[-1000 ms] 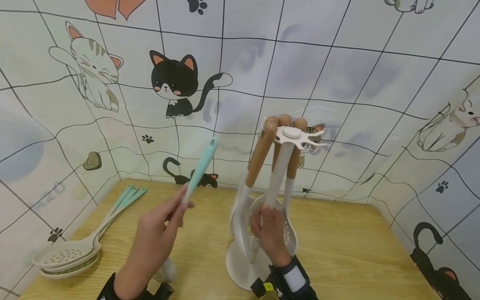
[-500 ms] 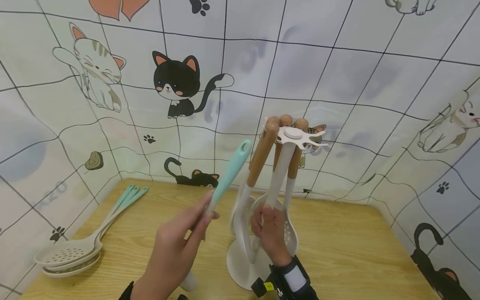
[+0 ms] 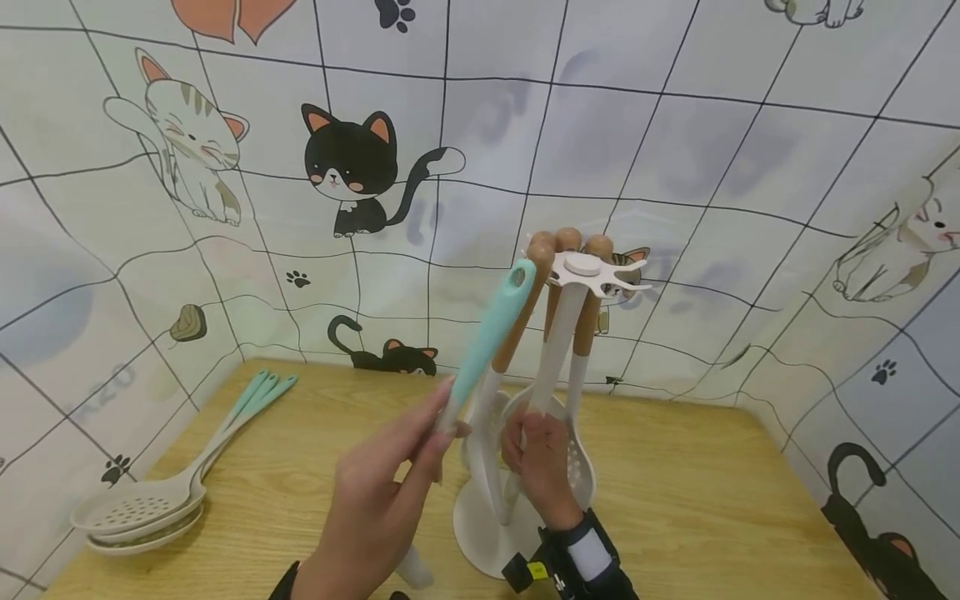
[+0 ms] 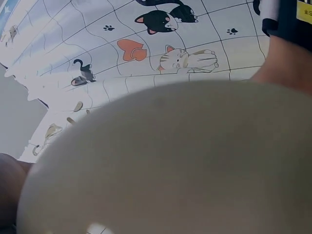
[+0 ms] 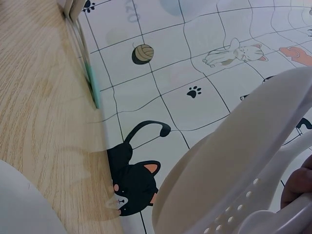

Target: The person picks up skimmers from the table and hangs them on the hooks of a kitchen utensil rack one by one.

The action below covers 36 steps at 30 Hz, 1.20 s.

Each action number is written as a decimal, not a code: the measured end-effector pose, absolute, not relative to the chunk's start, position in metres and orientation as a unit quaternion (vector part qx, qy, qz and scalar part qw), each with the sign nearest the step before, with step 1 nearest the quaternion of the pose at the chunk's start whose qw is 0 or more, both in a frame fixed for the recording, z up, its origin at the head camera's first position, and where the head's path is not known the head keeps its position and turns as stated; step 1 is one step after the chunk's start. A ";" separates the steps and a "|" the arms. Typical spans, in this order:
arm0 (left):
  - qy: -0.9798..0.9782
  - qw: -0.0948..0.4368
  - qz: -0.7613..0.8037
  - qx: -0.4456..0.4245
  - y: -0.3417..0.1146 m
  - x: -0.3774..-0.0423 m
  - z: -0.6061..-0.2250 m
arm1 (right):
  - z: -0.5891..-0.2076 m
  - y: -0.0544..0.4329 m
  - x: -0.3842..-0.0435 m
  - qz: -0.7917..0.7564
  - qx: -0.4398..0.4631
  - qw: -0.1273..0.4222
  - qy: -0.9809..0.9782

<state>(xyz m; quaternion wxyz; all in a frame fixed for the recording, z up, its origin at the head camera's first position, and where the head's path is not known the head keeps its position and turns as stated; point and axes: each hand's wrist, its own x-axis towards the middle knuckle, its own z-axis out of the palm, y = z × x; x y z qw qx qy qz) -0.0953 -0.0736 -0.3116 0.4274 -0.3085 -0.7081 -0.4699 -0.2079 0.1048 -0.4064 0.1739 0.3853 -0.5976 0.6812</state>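
Note:
My left hand (image 3: 382, 492) pinches a slotted spoon by the lower part of its teal handle (image 3: 487, 337), which tilts up to the right. The handle's tip overlaps a wooden handle on the stand in the head view. Its pale head (image 3: 415, 571) hangs below my hand, mostly hidden; in the left wrist view the rounded head (image 4: 165, 161) fills much of the picture. My right hand (image 3: 542, 458) grips the post of a white utensil stand (image 3: 581, 271). Several white utensils with wooden handles (image 3: 587, 325) hang at its left and back; right-hand hooks are bare.
Several teal-handled utensils (image 3: 138, 504) lie stacked at the left of the wooden table (image 3: 697, 492), a perforated one on top. The stand's round base (image 3: 480, 533) rests on the table. A cat-print wall covering (image 3: 480, 167) rises behind and at both sides.
My left hand has moved right with the slotted spoon, bringing its teal handle from left of the stand to overlap the hanging wooden handles. My right hand stays on the post.

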 end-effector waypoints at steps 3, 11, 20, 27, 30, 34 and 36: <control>-0.705 0.423 -0.478 -0.310 -0.066 -0.098 -0.310 | -0.406 0.105 -0.208 0.682 0.384 0.181 -0.595; -0.709 0.413 -0.480 -0.310 -0.056 -0.101 -0.312 | -0.407 0.105 -0.208 0.693 0.396 0.175 -0.577; -0.730 0.389 -0.484 -0.286 -0.052 -0.102 -0.316 | -0.406 0.105 -0.206 0.688 0.367 0.166 -0.604; -0.731 0.392 -0.480 -0.288 -0.051 -0.103 -0.316 | -0.409 0.106 -0.207 0.688 0.363 0.173 -0.604; -0.732 0.391 -0.478 -0.288 -0.050 -0.104 -0.317 | -0.409 0.106 -0.208 0.683 0.363 0.177 -0.608; -0.745 0.377 -0.476 -0.277 -0.048 -0.103 -0.317 | -0.408 0.106 -0.207 0.677 0.362 0.178 -0.615; -0.749 0.375 -0.474 -0.273 -0.048 -0.104 -0.317 | -0.408 0.105 -0.207 0.676 0.361 0.178 -0.617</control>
